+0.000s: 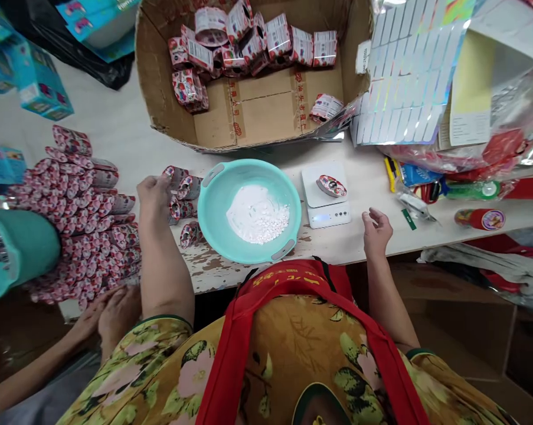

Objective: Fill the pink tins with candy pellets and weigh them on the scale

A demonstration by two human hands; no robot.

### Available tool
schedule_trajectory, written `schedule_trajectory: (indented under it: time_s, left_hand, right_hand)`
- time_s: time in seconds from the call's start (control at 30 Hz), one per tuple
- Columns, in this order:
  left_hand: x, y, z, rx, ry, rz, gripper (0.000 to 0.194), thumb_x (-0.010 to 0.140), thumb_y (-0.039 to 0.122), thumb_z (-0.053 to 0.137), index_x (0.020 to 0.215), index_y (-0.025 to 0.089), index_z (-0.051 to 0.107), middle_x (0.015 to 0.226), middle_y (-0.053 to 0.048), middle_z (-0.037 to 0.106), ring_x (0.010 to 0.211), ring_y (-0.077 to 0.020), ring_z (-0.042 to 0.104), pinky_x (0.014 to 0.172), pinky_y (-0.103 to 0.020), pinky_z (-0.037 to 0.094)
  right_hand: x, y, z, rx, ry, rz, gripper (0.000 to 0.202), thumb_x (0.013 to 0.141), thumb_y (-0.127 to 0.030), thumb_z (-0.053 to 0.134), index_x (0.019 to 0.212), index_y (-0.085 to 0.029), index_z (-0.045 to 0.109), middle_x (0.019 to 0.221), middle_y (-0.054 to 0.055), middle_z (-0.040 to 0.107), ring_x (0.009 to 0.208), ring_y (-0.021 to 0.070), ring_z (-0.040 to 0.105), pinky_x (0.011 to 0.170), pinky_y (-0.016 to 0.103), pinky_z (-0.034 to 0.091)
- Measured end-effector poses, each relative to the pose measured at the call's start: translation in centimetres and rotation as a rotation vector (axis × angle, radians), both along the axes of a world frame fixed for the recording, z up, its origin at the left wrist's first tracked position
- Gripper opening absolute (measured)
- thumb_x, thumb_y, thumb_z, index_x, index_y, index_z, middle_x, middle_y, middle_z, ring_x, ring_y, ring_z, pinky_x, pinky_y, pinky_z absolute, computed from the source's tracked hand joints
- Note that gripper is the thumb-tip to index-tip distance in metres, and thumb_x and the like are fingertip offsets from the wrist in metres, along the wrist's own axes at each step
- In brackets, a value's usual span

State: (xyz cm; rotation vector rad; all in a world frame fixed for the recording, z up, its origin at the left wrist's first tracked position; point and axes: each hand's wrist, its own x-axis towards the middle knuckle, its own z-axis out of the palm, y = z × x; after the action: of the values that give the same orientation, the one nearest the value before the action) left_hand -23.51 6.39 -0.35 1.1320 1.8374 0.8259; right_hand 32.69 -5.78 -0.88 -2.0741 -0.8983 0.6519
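My left hand point(153, 199) is closed, its fingertips at a small red-and-white printed packet point(174, 175) in a little group left of the basin. More such packets, including one by the basin's rim point(190, 234), stand below it. My right hand point(376, 233) hovers near the table's front edge, fingers loosely bent and apart, with nothing visible in it. Between my hands sits a turquoise basin point(213, 212) with white powder and small white pellets point(266, 221). One packet point(332, 186) lies on a white digital scale point(326, 206).
A large pile of packets point(84, 218) and a turquoise bucket point(31, 248) are at left, beside another person's hands point(111, 313). A cardboard box point(266, 112) holding packets stands behind the basin. Sticker sheets point(408, 71), a yellow cutter point(391, 174) and a red canister point(478, 219) lie right.
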Motion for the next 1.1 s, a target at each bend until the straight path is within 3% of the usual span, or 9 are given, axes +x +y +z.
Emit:
schedule_trajectory:
  time_s: [0.07, 0.13, 0.27, 0.4, 0.6, 0.7, 0.87, 1.0, 1.1]
  left_hand:
    - [2.7, -1.0, 1.3, -0.068, -0.181, 0.14, 0.036, 0.092, 0.046, 0.061, 0.076, 0.019, 0.043, 0.056, 0.008, 0.035, 0.05, -0.0057, 0.027, 0.048, -0.021, 0.024]
    - [6.2, -1.8, 2.4, -0.124, -0.259, 0.081, 0.026, 0.085, 0.038, 0.065, 0.077, 0.019, 0.049, 0.061, 0.006, 0.045, 0.05, -0.0061, 0.033, 0.047, -0.021, 0.025]
    - [14.2, -1.9, 3.4, -0.178, -0.146, -0.424, 0.015, 0.081, 0.031, 0.064, 0.079, 0.016, 0.063, 0.073, -0.001, 0.062, 0.062, -0.0118, 0.053, 0.057, -0.024, 0.041]
    - [23.3, 0.1, 3.6, -0.063, 0.031, -0.868, 0.016, 0.083, 0.019, 0.054, 0.087, 0.016, 0.07, 0.093, -0.006, 0.072, 0.083, -0.0182, 0.062, 0.077, -0.03, 0.05]
    - [34.3, 3.0, 3.9, 0.117, 0.264, -1.085, 0.028, 0.085, 0.006, 0.045, 0.095, 0.016, 0.069, 0.102, -0.012, 0.07, 0.096, -0.0246, 0.062, 0.086, -0.036, 0.048]
    - [36.2, 3.5, 3.4, 0.152, 0.351, -1.105, 0.029, 0.089, 0.005, 0.043, 0.097, 0.014, 0.068, 0.102, -0.015, 0.068, 0.099, -0.0267, 0.061, 0.085, -0.037, 0.046]
    - [36.3, 4.0, 2.3, 0.177, 0.259, -1.021, 0.025, 0.085, 0.006, 0.048, 0.095, 0.018, 0.067, 0.1, -0.009, 0.065, 0.092, -0.023, 0.061, 0.081, -0.034, 0.046]
    - [34.0, 4.2, 3.1, 0.236, 0.136, -0.843, 0.022, 0.082, 0.006, 0.051, 0.092, 0.018, 0.066, 0.096, -0.006, 0.067, 0.089, -0.0198, 0.061, 0.084, -0.033, 0.046]
    - [30.2, 3.1, 4.0, 0.251, 0.076, -0.631, 0.016, 0.086, 0.012, 0.051, 0.092, 0.018, 0.065, 0.096, -0.005, 0.068, 0.089, -0.0177, 0.061, 0.084, -0.031, 0.047]
  right_hand:
    - [-0.2, 0.0, -0.2, -0.002, 0.021, 0.006, 0.049, 0.077, -0.054, 0.071, 0.112, -0.019, 0.07, 0.117, 0.011, 0.07, 0.107, 0.0235, 0.065, 0.092, 0.042, 0.055]
    - [-0.3, 0.1, -0.3, -0.002, 0.041, 0.021, 0.049, 0.077, -0.053, 0.072, 0.112, -0.019, 0.07, 0.118, 0.011, 0.07, 0.107, 0.0237, 0.065, 0.092, 0.042, 0.055]
    - [-0.6, 0.4, -0.5, 0.013, 0.079, 0.031, 0.049, 0.077, -0.053, 0.073, 0.111, -0.018, 0.07, 0.118, 0.013, 0.071, 0.109, 0.0249, 0.066, 0.093, 0.043, 0.055]
    - [-0.6, 0.4, -0.7, 0.038, 0.12, 0.017, 0.051, 0.075, -0.053, 0.074, 0.11, -0.016, 0.071, 0.116, 0.014, 0.072, 0.107, 0.0249, 0.067, 0.095, 0.044, 0.055]
    - [0.0, -0.4, -0.8, 0.042, 0.133, -0.015, 0.05, 0.076, -0.055, 0.074, 0.109, -0.018, 0.071, 0.116, 0.012, 0.073, 0.105, 0.0242, 0.067, 0.096, 0.045, 0.055]
    - [0.6, -1.1, -1.0, 0.031, 0.143, -0.049, 0.05, 0.076, -0.055, 0.074, 0.11, -0.018, 0.071, 0.117, 0.012, 0.073, 0.106, 0.024, 0.067, 0.096, 0.045, 0.055]
    - [1.2, -1.5, -1.2, 0.014, 0.145, -0.058, 0.051, 0.076, -0.055, 0.074, 0.11, -0.017, 0.071, 0.117, 0.013, 0.072, 0.104, 0.0235, 0.068, 0.096, 0.045, 0.055]
    - [1.2, -1.1, -1.1, 0.02, 0.151, -0.055, 0.052, 0.075, -0.055, 0.074, 0.11, -0.018, 0.07, 0.117, 0.012, 0.072, 0.104, 0.0233, 0.067, 0.095, 0.044, 0.055]
    - [1.1, -1.1, -1.0, 0.024, 0.148, -0.06, 0.052, 0.074, -0.055, 0.074, 0.109, -0.018, 0.071, 0.115, 0.012, 0.073, 0.103, 0.0231, 0.067, 0.094, 0.044, 0.055]
